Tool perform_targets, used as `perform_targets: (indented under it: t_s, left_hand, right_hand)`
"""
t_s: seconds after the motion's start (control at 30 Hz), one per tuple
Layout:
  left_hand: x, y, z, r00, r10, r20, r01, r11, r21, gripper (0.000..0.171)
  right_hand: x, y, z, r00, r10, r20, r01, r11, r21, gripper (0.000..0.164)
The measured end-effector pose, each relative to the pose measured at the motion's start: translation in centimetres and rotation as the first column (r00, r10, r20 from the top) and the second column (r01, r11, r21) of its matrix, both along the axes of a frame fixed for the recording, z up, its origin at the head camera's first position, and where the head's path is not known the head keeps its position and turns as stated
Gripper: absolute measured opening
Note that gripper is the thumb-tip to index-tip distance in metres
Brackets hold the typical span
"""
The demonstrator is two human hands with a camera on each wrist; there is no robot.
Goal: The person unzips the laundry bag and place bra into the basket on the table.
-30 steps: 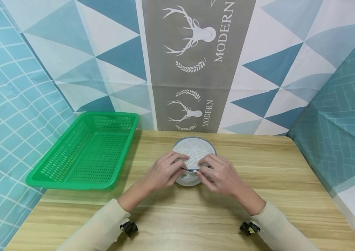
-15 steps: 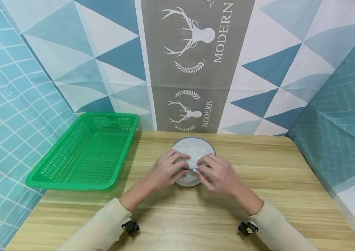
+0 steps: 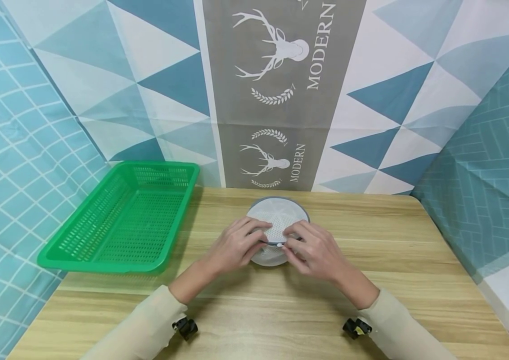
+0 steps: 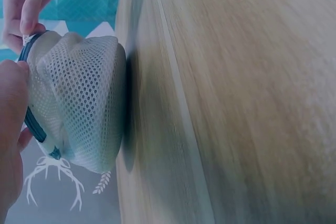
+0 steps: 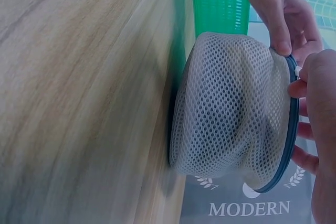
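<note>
A white mesh laundry bag (image 3: 278, 212), round and standing upright on the table, has a dark blue zipper band (image 5: 287, 153) around its top edge. My left hand (image 3: 238, 243) pinches that band at the near side. Right beside it, my right hand (image 3: 316, 251) pinches the band at the small white zipper pull (image 3: 280, 245). In the left wrist view the bag's mesh side (image 4: 86, 98) bulges out below the zipper. Fingers of the right hand (image 5: 304, 158) extend along the zipper band in the right wrist view. The bag's inside is hidden.
A green plastic basket (image 3: 171, 240) with slotted walls stands at the left of the wooden table (image 3: 371, 280). Behind the table hangs a patterned backdrop (image 3: 263, 115), with blue tiled sheets (image 3: 7, 165) at the side.
</note>
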State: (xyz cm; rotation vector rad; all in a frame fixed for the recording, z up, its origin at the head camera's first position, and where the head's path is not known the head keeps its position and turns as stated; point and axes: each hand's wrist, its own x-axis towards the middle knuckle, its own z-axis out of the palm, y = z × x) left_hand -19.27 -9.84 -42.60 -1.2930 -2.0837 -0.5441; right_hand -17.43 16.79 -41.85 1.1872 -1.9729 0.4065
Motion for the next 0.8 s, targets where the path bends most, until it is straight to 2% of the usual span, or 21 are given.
perform_targets:
  t_s: [0.27, 0.53, 0.8]
  left_hand:
    - [-0.11, -0.14, -0.02, 1.0, 0.007, -0.009, -0.007, 1.0, 0.01, 0.016]
    - [-0.31, 0.08, 0.42, 0.999, 0.009, -0.036, -0.009, 1.0, 0.018, 0.019]
    - [-0.3, -0.02, 0.3, 0.999, -0.007, -0.047, 0.007, 1.0, 0.0, 0.018]
  right_hand:
    - [0.04, 0.0, -0.11, 0.999, -0.023, 0.039, 0.023, 1.0, 0.006, 0.02]
    - [0.05, -0.09, 0.03, 0.999, -0.032, 0.035, 0.032, 0.999, -0.004, 0.015]
    - [0.27, -0.03, 0.04, 0.997, -0.055, 0.058, 0.053, 0.998, 0.038, 0.018]
